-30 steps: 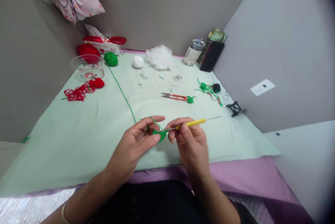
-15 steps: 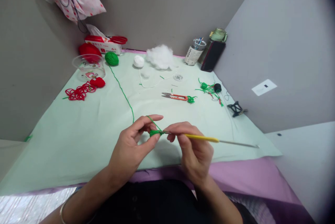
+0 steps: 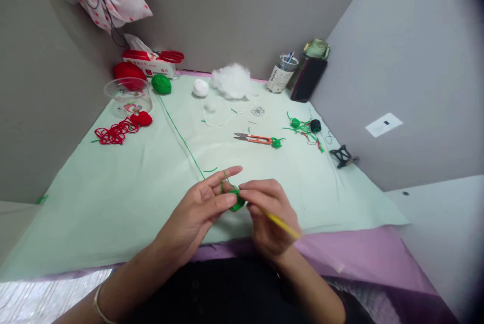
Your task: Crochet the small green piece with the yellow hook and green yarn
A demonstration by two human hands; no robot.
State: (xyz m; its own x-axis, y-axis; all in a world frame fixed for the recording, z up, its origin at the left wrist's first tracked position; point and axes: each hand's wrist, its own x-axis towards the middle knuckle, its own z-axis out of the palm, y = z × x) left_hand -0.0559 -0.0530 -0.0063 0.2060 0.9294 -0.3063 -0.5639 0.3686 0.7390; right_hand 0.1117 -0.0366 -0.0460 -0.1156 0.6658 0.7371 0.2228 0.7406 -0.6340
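Between thumb and fingers, my left hand pinches a small green crochet piece. Green yarn loops over its raised index finger and runs back to the green yarn ball. My right hand grips a crochet hook by its yellow handle. The hook's front tip is hidden at the green piece, where the right fingertips meet it. The handle slants down to the right, and its rear end is blurred. Beyond the hands lie orange thread snips beside a small green yarn tangle.
At the left are tangled red yarn, a clear plastic cup and a tissue box with red scissors. White stuffing and a white yarn ball lie at the back. A phone leans at the right rear.
The green piece has turned and moved slightly right with my left hand. The hook has swung from nearly level to slanting down to the right, and the yarn strand has shifted right.
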